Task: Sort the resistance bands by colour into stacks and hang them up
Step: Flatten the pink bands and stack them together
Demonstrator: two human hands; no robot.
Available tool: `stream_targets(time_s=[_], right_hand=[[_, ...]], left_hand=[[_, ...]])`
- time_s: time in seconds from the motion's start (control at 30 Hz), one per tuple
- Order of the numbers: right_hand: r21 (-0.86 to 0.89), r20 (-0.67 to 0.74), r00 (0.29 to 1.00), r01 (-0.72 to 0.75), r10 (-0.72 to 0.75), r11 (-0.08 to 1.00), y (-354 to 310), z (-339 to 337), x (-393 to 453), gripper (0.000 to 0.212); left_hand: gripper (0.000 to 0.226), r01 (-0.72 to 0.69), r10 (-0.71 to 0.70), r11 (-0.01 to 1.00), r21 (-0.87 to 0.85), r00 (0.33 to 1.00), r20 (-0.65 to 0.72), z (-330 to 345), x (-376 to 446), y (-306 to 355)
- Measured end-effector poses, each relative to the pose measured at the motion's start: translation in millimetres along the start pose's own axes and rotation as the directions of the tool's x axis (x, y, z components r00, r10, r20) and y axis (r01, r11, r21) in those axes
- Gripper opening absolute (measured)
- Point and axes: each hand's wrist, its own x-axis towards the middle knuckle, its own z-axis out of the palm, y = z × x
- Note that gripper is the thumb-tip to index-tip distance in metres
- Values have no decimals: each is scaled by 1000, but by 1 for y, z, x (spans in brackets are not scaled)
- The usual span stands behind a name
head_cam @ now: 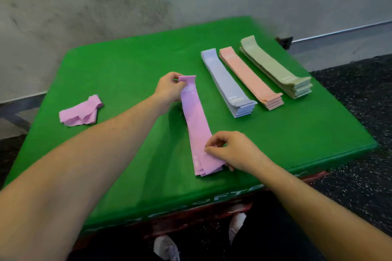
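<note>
Centrally on the green worktop [127, 65], the left grip [168, 89] pinched the far end and the right grip [231, 150] the near end of the pink band stack [198, 127], left of the blue stack [227, 82].

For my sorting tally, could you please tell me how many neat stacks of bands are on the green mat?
4: pink stack between both hands, then blue stack, peach stack and green stack rightward.
</note>
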Motion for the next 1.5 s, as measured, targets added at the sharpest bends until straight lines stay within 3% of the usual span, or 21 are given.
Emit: stream_targets(time_s=[0.1, 0.27, 0.43, 0.57, 0.83, 1.03, 1.23, 1.5], right_hand=[[-194, 23, 995, 102, -99, 976, 9, 0, 0, 7], [-252, 184, 966, 222, -179, 942, 16, -14, -8, 31], [-56, 304, 935, 211, -185, 976, 21, -28, -12, 31], [-55, 320, 925, 234, -205, 971, 25, -31, -10, 28], [-23, 282, 932, 246, -230, 969, 26, -29, -12, 18], [89, 184, 956, 216, -229, 972, 18, -26, -12, 13], [123, 83, 958, 264, -275, 957, -7, -11, -3, 17], [68, 136, 931, 333, -340, 940, -69, 50, 31, 18]], left_hand=[[3, -72, 73, 990, 123, 997, -8, 7, 12, -14], [8, -99, 100, 978, 185, 995, 5, 9, 26, -29], [20, -51, 58, 989, 137, 997, -52, 7, 33, -35], [22, -30, 39, 991, 132, 997, -67, 7, 33, -37], [23, -52, 63, 989, 141, 995, -71, 5, 26, -36], [17, -184, 206, 966, 182, 972, -109, -19, 1, -49], [22, -250, 293, 940, 231, 941, -172, -76, -45, -76], [22, -158, 306, 895, 417, 899, -315, -177, -94, -137]])
